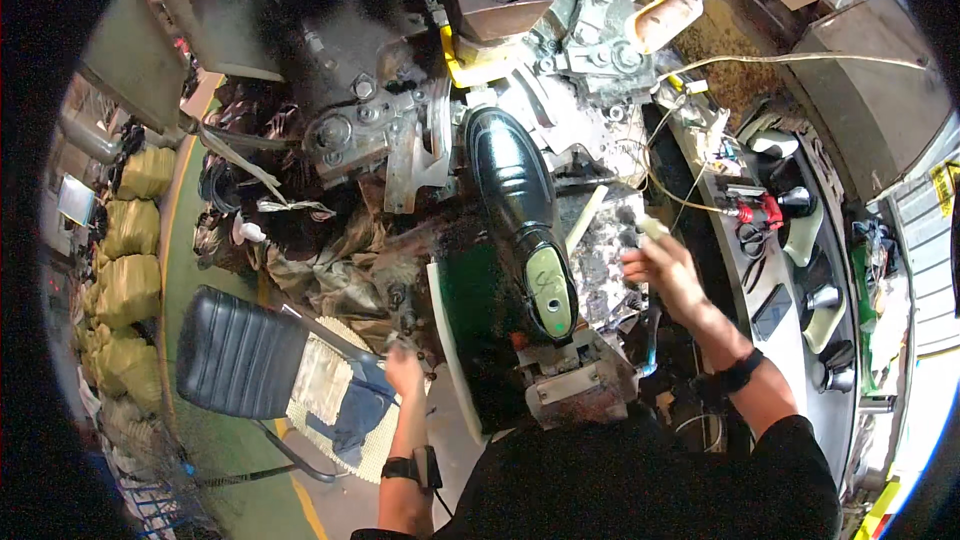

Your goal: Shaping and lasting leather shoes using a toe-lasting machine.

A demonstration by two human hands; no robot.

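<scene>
A glossy black leather shoe [512,175] sits in the middle of the machine, toe away from me. The pale green top of a last [549,290] with a hole shows in its opening. My right hand [665,268] is in the air right of the shoe, apart from it, fingers bent in. A small pale piece [652,228] shows at its fingertips; I cannot make out what it is. My left hand [403,372] hangs lower left of the shoe, beside the chair. It looks blurred, and its fingers are not clear.
Machine arms and plates [415,145] surround the toe. A metal support [575,380] stands under the heel end. At left is a black chair [245,352]. Along the right, a shelf [770,275] carries a phone [771,312], a red tool [768,212] and several shoes [822,297].
</scene>
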